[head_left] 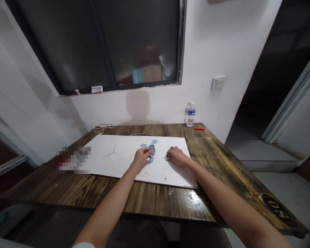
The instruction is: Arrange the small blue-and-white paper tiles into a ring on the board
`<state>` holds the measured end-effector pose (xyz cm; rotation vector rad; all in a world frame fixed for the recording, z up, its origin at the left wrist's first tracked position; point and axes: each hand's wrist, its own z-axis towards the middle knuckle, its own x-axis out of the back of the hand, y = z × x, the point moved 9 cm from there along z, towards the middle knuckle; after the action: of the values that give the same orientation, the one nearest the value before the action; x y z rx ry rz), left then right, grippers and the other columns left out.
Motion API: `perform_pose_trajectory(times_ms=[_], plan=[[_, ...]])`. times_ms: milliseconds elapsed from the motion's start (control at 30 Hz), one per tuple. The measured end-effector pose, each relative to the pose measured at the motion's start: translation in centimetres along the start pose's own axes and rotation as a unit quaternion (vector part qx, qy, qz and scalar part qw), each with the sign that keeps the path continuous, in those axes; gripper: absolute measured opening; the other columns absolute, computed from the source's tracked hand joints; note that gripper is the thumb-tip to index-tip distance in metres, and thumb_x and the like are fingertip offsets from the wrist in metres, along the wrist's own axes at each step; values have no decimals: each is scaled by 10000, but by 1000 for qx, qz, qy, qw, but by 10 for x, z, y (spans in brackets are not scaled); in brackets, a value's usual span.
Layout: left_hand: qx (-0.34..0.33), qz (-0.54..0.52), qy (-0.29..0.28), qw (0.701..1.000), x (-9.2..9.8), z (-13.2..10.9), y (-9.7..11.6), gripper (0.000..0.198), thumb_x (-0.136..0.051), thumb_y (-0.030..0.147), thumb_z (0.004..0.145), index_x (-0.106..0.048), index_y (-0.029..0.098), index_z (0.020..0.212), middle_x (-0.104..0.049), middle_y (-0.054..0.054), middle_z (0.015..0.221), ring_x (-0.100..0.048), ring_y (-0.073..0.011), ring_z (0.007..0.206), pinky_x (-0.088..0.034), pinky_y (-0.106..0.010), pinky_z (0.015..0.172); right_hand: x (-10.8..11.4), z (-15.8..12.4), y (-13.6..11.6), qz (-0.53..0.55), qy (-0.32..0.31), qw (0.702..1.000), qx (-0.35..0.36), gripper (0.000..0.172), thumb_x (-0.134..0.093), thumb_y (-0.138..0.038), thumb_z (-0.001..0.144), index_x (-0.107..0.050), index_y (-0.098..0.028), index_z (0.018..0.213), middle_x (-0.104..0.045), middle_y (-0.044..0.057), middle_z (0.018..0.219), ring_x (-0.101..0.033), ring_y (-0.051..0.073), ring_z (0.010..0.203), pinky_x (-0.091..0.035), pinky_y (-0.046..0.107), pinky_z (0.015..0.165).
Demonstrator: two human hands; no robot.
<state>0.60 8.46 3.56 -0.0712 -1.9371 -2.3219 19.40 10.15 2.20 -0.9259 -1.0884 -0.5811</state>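
Note:
On the white board (129, 162) lie several small, flat blue-and-white pieces (154, 141), loosely grouped near the middle; their exact kind is too small to make out. My left hand (142, 155) reaches in from the left, its thumb and fingertips pinched at a darker blue-and-white piece (152, 147). Another such piece (151, 160) lies just below those fingertips. To the right, my right hand (176, 156) is closed, fingers pointing down, with a small blue-and-white piece (165, 158) at its fingertips, partly hidden. The two hands are apart.
The board rests on a dark wooden table (165, 203). A clear plastic bottle (190, 115) and a red stick-like object (199, 128) are at the back right. A coiled white cable (102, 128) lies at the back left. A blurred patch (74, 159) covers the board's left end.

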Motion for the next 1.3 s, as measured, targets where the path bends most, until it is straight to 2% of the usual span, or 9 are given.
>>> perform_pose_trajectory(times_ms=[200, 433, 1000, 1300], plan=[[0, 6, 0, 1000, 0, 1, -2, 428, -767, 515, 591, -612, 139, 724, -693, -69, 689, -572, -120, 504, -441, -239, 479, -4, 0, 3, 8, -18, 1000, -19, 185, -664, -351, 802, -709, -217, 922, -607, 88, 1066, -492, 263, 1047, -338, 297, 759], [4, 6, 1, 1000, 1, 1, -4, 410, -763, 496, 602, -614, 138, 736, -692, -69, 698, -570, -120, 512, -438, -236, 471, -2, 0, 9, 9, -1, 999, -50, 239, -703, -384, 773, -700, -233, 959, -579, 98, 1101, -466, 280, 1086, -335, 319, 794], [0, 4, 1, 1000, 1, 2, -3, 396, -762, 491, 602, -612, 147, 726, -696, -62, 693, -574, -120, 506, -443, -238, 481, 0, -4, 5, 6, -18, 998, -58, 232, -672, -373, 801, -686, -200, 956, -583, 105, 1124, -471, 275, 1091, -314, 315, 772], [3, 13, -2, 1000, 1, 3, -4, 418, -761, 518, 593, -613, 148, 721, -695, -70, 693, -573, -122, 511, -450, -237, 474, 6, -1, -1, -20, 4, 999, -28, 184, -688, -332, 784, -649, -198, 905, -672, 66, 983, -538, 237, 988, -288, 291, 747]])
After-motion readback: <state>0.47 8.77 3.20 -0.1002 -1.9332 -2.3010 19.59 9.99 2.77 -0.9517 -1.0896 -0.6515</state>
